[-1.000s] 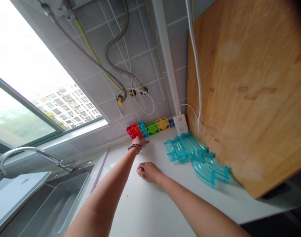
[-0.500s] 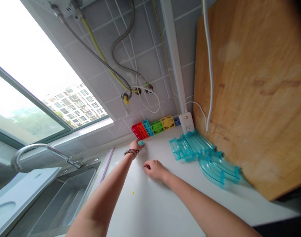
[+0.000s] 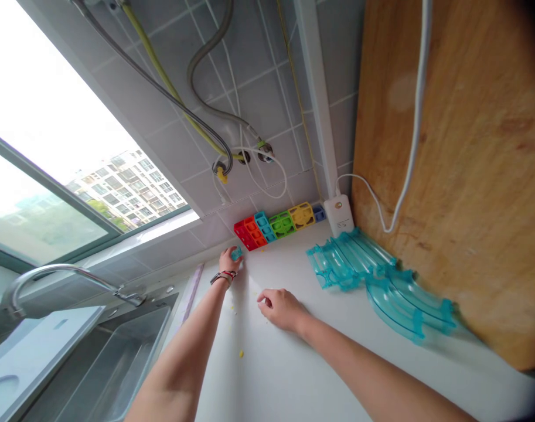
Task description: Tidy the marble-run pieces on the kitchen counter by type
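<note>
My left hand (image 3: pixel 227 259), with bands at the wrist, is closed round a small translucent teal plastic piece (image 3: pixel 236 254) at the back of the white counter (image 3: pixel 267 375). Just right of it, a row of plastic blocks lines the wall: red (image 3: pixel 248 233), blue (image 3: pixel 264 225), green (image 3: pixel 282 223), yellow (image 3: pixel 302 216) and dark blue (image 3: pixel 319 213). Nearer to me, my right hand (image 3: pixel 282 308) rests on the counter with its fingers loosely curled, and nothing shows in them. Several translucent teal track pieces (image 3: pixel 355 258), some straight and some curved (image 3: pixel 394 310), lie to its right.
Small yellow bits (image 3: pixel 241 354) are scattered on the counter. A sink (image 3: pixel 135 328) with a faucet (image 3: pixel 74 269) lies left. A white plug-in box (image 3: pixel 338 214) with a cable stands at the back corner, beside a large wooden board (image 3: pixel 452 176). Hoses hang on the tiled wall.
My left hand has moved left, away from the front of the red block, with the teal piece in it. The right hand stays almost where it was, still curled.
</note>
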The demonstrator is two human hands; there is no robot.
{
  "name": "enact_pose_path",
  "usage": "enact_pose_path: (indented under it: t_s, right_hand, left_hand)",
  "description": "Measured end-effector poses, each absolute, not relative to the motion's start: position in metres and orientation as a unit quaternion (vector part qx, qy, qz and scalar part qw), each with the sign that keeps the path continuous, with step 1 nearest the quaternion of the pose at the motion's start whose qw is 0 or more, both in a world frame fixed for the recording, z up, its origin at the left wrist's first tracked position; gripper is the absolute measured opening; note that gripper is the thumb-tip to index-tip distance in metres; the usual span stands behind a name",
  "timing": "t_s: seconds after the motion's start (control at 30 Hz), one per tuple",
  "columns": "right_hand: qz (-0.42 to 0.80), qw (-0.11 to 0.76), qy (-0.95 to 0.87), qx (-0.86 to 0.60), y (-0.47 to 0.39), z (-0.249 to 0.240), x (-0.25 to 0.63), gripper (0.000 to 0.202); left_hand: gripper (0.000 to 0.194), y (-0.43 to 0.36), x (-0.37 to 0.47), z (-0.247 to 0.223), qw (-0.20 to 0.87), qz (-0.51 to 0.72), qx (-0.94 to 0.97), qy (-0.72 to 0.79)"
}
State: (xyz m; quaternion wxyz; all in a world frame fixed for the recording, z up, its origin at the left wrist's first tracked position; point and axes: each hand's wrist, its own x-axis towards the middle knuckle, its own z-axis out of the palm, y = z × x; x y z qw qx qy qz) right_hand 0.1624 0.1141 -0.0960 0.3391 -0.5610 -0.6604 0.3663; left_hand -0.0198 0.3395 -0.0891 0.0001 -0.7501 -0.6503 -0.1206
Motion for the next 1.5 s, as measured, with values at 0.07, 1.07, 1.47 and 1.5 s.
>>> enact_pose_path:
  t_s: [0.07,1.07,1.47,1.5]
  right_hand:
    - [0.366,0.339,-0.659,-0.563,0.114,-0.096,0.162,0.024]
    - [0.325,0.31,-0.685,-0.574,0.11,-0.097,0.158,0.025]
    - [0.306,0.307,-0.694,-0.576,0.111,-0.1,0.155,0.026]
    - [0.306,0.307,-0.693,-0.575,0.112,-0.1,0.156,0.026]
  left_hand:
    - [0.034,0.343,-0.021,-0.092,0.004,-0.12,-0.759,-0.64]
    - [0.033,0.35,-0.034,-0.102,-0.052,-0.179,-0.685,-0.704]
    - [0.032,0.36,-0.031,-0.1,-0.033,-0.175,-0.714,-0.677]
    - [0.033,0.357,-0.032,-0.097,-0.025,-0.177,-0.726,-0.664]
